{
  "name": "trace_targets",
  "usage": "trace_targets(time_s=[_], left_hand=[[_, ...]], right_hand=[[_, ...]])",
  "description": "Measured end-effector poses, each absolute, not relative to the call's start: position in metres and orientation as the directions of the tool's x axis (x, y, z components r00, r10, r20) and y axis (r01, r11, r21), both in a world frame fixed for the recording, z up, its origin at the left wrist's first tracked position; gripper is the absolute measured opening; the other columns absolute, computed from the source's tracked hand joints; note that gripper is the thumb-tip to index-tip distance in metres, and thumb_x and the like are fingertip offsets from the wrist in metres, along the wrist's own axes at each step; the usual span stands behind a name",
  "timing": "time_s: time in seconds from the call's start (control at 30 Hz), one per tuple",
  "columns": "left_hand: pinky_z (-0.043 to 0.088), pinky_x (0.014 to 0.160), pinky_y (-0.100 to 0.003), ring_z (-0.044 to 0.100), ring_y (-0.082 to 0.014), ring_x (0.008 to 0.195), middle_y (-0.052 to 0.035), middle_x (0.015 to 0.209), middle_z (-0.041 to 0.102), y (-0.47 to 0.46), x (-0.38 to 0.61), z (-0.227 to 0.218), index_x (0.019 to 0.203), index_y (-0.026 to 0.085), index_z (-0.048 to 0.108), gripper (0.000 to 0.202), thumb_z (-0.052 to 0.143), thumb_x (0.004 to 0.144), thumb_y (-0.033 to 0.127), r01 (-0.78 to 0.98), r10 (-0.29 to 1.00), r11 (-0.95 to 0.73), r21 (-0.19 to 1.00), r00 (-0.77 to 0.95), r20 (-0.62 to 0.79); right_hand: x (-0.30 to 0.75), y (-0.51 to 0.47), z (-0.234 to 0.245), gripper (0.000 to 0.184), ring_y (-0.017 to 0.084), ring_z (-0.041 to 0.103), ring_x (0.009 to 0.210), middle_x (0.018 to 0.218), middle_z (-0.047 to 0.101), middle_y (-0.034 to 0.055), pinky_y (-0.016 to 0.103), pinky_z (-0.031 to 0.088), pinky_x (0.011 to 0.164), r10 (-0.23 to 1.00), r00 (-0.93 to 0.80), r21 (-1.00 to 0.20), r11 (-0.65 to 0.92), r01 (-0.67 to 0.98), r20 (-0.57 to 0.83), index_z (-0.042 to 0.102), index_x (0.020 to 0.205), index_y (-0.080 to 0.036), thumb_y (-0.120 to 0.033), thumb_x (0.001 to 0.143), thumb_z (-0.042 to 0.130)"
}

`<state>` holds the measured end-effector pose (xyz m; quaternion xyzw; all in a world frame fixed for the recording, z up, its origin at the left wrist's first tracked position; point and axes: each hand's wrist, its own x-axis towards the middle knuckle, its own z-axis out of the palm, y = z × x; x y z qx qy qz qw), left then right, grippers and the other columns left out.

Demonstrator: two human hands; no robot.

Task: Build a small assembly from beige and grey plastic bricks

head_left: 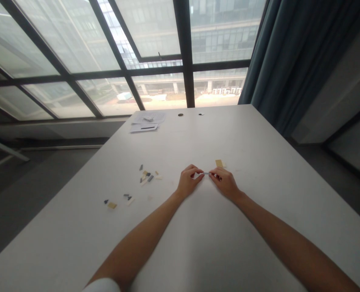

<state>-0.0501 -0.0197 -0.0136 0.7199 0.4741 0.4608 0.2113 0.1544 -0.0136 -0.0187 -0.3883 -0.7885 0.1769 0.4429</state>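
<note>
Between my two hands is a small, thin grey piece [207,173], too small to tell its exact kind; it looks like a little building-block plate. My left hand [190,180] pinches its left end between thumb and fingers. From the other side, my right hand [224,181] pinches the right end. Just beyond my right hand lies a tan studded plate [218,163] with a pale piece [224,165] beside it. My fingers partly hide the grey piece.
On the white table [243,138], loose grey, tan and cream pieces [150,178] lie left of my hands. Several more, with a tan plate [112,205], are nearer the left edge. Papers [144,127] lie at the far left. Two round dark table holes [180,115] are near the window.
</note>
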Motion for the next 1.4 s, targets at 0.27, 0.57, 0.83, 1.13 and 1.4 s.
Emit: trace_targets(time_s=[0.27, 0.57, 0.83, 1.13, 1.4], left_hand=[[0.036, 0.060, -0.024, 0.045, -0.0105, 0.064, -0.0014, 0.080, 0.062, -0.0192, -0.0504, -0.0130, 0.088, 0.020, 0.076, 0.010, 0.073, 0.085, 0.028, 0.494, 0.871, -0.470, 0.731, 0.127, 0.474], [0.036, 0.058, -0.024, 0.043, -0.0105, 0.063, -0.0015, 0.079, 0.062, -0.0202, -0.0491, -0.0107, 0.088, 0.019, 0.076, 0.011, 0.073, 0.085, 0.029, 0.492, 0.876, -0.460, 0.739, 0.117, 0.468], [0.036, 0.058, -0.024, 0.043, -0.0102, 0.062, -0.0010, 0.079, 0.063, -0.0189, -0.0493, -0.0117, 0.089, 0.020, 0.077, 0.010, 0.073, 0.084, 0.027, 0.489, 0.871, -0.468, 0.736, 0.114, 0.479], [0.037, 0.058, -0.025, 0.044, -0.0107, 0.063, -0.0018, 0.080, 0.063, -0.0184, -0.0499, -0.0125, 0.090, 0.020, 0.077, 0.012, 0.073, 0.085, 0.030, 0.489, 0.876, -0.461, 0.741, 0.116, 0.468], [0.037, 0.058, -0.024, 0.043, -0.0106, 0.062, -0.0017, 0.080, 0.063, -0.0192, -0.0496, -0.0116, 0.090, 0.020, 0.077, 0.013, 0.073, 0.085, 0.031, 0.493, 0.877, -0.456, 0.741, 0.108, 0.467]], right_hand=[[0.1542, -0.0146, -0.0175, 0.010, 0.015, 0.057, 0.070, 0.082, 0.066, 0.0035, 0.027, 0.046, 0.069, 0.776, -0.310, -0.627, 0.628, 0.462, 0.549, 0.070, 0.092, -0.020, -0.021, 0.093, 0.060], [0.1550, -0.0141, -0.0189, 0.010, 0.015, 0.056, 0.068, 0.081, 0.066, 0.0032, 0.027, 0.045, 0.069, 0.776, -0.318, -0.623, 0.628, 0.466, 0.544, 0.070, 0.091, -0.020, -0.023, 0.093, 0.061], [0.1553, -0.0145, -0.0179, 0.010, 0.015, 0.055, 0.068, 0.080, 0.065, 0.0031, 0.028, 0.045, 0.068, 0.774, -0.322, -0.625, 0.631, 0.460, 0.545, 0.070, 0.091, -0.020, -0.023, 0.093, 0.060], [0.1550, -0.0143, -0.0192, 0.009, 0.015, 0.055, 0.068, 0.081, 0.065, 0.0030, 0.028, 0.045, 0.068, 0.777, -0.327, -0.628, 0.628, 0.459, 0.539, 0.069, 0.091, -0.021, -0.023, 0.093, 0.061], [0.1553, -0.0150, -0.0170, 0.010, 0.015, 0.054, 0.067, 0.081, 0.065, 0.0028, 0.027, 0.044, 0.068, 0.779, -0.330, -0.633, 0.626, 0.454, 0.534, 0.069, 0.091, -0.020, -0.023, 0.093, 0.060]])
